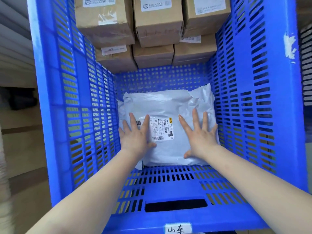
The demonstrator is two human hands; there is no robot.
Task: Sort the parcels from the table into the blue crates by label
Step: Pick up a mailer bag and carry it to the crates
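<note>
Parcel [168, 127], grey poly mailer, is flat on the floor of the blue crate [170, 193], in the near half, its right edge against or just beside the right wall and its near edge a little short of the near wall. Label [161, 129] faces up between the hands. Left hand [136, 134] is spread flat on the parcel's left side, fingers straight and fanned toward the far wall, thumb lying along the label's near corner. Right hand [200, 134] mirrors it on the right side, fingers straight, little finger near the right wall, thumb splayed back toward the near edge. Neither hand has hold of anything; both are palm-down, pressing or resting on the bag. Both forearms come in over the near rim, angled inward and down, wrists roughly level with the parcel top. My read: this is the set-down/flatten step, placement basically done. To finish it well, press evenly so the bag lies flat rather than humped, keep the label up and readable, then lift both hands straight up so the slick film doesn't drag with the palms. Worth checking against the tag [178, 228] on the crate's near rim; I can't read enough of the label to confirm a match. Cardboard boxes [152, 22] are stacked two high along the far wall, well apart from the parcel, bare crate floor between.
</note>
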